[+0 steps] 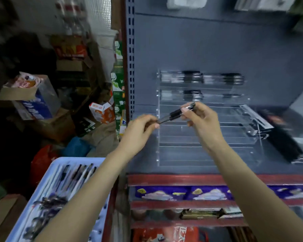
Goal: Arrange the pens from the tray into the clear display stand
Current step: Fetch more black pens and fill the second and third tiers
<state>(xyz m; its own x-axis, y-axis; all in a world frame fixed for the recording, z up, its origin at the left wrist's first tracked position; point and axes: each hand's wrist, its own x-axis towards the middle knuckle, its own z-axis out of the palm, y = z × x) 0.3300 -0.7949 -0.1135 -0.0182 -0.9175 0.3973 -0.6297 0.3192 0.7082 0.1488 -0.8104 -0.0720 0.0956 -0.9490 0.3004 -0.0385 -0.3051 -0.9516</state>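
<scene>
We hold one pen between both hands: our left hand pinches its lower tip, our right hand pinches near its upper end. It slants in front of the clear stand, whose top rows already carry pens. The stand sits on a grey shelf. The tray of pens lies lower left, with boxes behind.

Tray left of display stand
</scene>
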